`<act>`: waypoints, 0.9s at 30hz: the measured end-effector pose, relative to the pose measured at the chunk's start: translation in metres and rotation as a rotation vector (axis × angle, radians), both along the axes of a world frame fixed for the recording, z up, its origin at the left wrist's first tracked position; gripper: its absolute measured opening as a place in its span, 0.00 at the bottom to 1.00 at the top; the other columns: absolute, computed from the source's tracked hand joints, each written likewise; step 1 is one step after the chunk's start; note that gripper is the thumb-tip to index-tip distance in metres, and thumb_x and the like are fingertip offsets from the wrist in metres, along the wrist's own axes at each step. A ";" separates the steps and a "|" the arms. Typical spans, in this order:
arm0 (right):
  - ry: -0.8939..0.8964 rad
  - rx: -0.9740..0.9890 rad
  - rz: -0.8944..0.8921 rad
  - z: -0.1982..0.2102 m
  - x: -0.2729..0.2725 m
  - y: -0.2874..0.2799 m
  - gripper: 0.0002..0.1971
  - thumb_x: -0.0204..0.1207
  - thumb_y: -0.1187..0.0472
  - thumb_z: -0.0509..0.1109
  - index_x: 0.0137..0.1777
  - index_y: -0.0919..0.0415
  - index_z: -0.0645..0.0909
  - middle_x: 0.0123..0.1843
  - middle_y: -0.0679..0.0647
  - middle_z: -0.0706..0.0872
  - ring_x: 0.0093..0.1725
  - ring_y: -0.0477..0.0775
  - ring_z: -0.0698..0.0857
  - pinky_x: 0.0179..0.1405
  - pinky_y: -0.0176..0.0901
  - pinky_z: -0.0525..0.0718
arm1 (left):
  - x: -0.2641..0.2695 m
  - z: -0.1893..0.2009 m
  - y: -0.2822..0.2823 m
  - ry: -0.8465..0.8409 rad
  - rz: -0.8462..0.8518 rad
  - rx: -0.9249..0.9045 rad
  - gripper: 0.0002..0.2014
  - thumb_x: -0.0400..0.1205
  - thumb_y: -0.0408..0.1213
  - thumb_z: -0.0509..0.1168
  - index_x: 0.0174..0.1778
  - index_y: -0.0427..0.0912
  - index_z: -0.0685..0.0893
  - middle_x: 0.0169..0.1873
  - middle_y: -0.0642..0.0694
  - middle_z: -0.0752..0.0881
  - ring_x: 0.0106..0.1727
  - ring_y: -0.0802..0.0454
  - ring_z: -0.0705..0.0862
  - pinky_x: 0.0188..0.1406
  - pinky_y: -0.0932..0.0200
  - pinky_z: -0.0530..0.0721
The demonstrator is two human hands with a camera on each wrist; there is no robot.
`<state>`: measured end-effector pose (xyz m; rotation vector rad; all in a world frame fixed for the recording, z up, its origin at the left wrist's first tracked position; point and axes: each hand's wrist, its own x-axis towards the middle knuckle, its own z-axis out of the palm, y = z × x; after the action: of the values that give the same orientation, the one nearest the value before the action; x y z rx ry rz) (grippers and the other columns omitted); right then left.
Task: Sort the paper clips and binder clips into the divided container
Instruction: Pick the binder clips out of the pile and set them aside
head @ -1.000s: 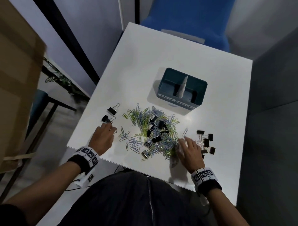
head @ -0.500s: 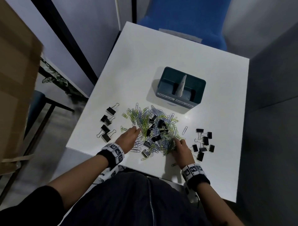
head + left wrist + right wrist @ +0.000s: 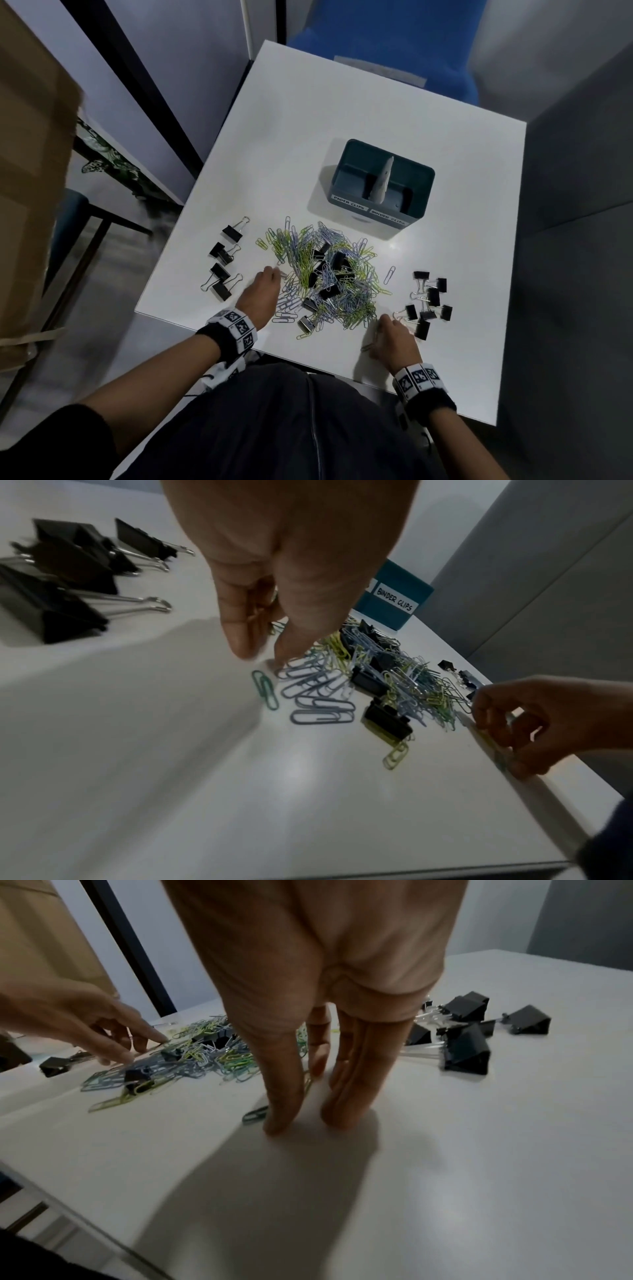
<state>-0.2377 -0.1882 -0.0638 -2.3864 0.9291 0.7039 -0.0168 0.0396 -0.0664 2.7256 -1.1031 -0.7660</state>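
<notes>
Standing at a white table (image 3: 342,102), a person works both hands at a mixed heap (image 3: 329,274) of paper clips and black binder clips. The left hand (image 3: 258,298) lies at the heap's left edge, fingers reaching down and loosely bent, tips touching pale blue clips there; in the left wrist view something thin sits between thumb and fingers, but I cannot tell whether it is truly pinched. A green clip (image 3: 265,689) lies alone just beside those fingertips. The right hand (image 3: 394,339) is at the heap's near right corner, fingers (image 3: 356,1085) held straight and close together, tips pressed on the tabletop. A yellow-green clip lies under or against them, and a dark clip (image 3: 255,1114) pokes out beside the thumb.

Left of the heap sits a group of binder clips (image 3: 222,263) with handles out. Right of it is a second cluster (image 3: 428,305), just beside the right hand. Beyond the heap stands the teal bin (image 3: 383,190), split by a pale divider, its near wall labelled "PAPER CLIPS" on the left and "BINDER CLIPS" on the right. A blue chair (image 3: 394,44) stands past the far edge.
</notes>
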 end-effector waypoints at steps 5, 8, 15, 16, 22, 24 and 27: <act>-0.251 0.070 -0.064 -0.008 0.025 0.002 0.08 0.71 0.60 0.74 0.46 0.59 0.78 0.41 0.57 0.84 0.41 0.61 0.82 0.37 0.44 0.73 | 0.004 0.015 -0.017 0.161 -0.046 -0.143 0.24 0.82 0.32 0.64 0.75 0.38 0.69 0.59 0.41 0.74 0.48 0.46 0.78 0.42 0.56 0.79; -0.335 0.088 -0.131 0.000 0.028 0.001 0.07 0.74 0.58 0.73 0.45 0.56 0.77 0.37 0.54 0.86 0.36 0.55 0.83 0.34 0.45 0.80 | 0.014 0.023 0.007 0.159 0.087 -0.218 0.17 0.81 0.38 0.67 0.65 0.41 0.77 0.56 0.45 0.77 0.45 0.49 0.82 0.41 0.56 0.79; -0.073 0.047 -0.122 0.004 0.009 0.002 0.32 0.58 0.36 0.79 0.50 0.53 0.68 0.45 0.48 0.79 0.41 0.53 0.81 0.34 0.44 0.76 | 0.022 0.015 0.043 0.153 -0.124 0.365 0.25 0.73 0.66 0.67 0.43 0.46 0.73 0.39 0.50 0.79 0.40 0.49 0.80 0.35 0.55 0.74; -0.075 0.036 -0.104 0.002 0.013 0.004 0.32 0.58 0.37 0.80 0.51 0.53 0.68 0.47 0.49 0.79 0.43 0.55 0.80 0.36 0.46 0.77 | 0.019 0.012 0.035 0.153 -0.156 0.356 0.25 0.73 0.66 0.67 0.43 0.46 0.73 0.39 0.49 0.80 0.40 0.48 0.80 0.35 0.55 0.74; -0.163 0.029 -0.096 0.001 0.045 0.004 0.18 0.73 0.48 0.72 0.54 0.55 0.69 0.51 0.55 0.83 0.43 0.58 0.82 0.39 0.49 0.82 | 0.003 0.006 -0.021 0.210 -0.137 0.065 0.15 0.79 0.53 0.67 0.39 0.45 0.74 0.36 0.50 0.79 0.38 0.47 0.80 0.31 0.58 0.69; -0.177 0.027 -0.128 0.005 0.047 -0.003 0.17 0.73 0.53 0.72 0.55 0.56 0.69 0.51 0.56 0.84 0.42 0.57 0.82 0.38 0.45 0.79 | 0.005 0.006 -0.028 0.174 -0.127 -0.010 0.10 0.78 0.40 0.68 0.36 0.47 0.72 0.38 0.51 0.76 0.38 0.49 0.78 0.31 0.59 0.70; -0.291 -0.068 -0.185 0.014 0.048 -0.015 0.16 0.77 0.52 0.70 0.57 0.58 0.70 0.53 0.56 0.80 0.45 0.53 0.79 0.40 0.43 0.77 | 0.021 0.012 -0.032 0.068 -0.009 -0.196 0.10 0.73 0.28 0.66 0.41 0.48 0.75 0.44 0.53 0.74 0.46 0.53 0.76 0.34 0.64 0.71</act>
<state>-0.1902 -0.2033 -0.0496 -2.3399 1.0420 0.2503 0.0039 0.0081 -0.0541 2.5158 -1.1128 -0.7055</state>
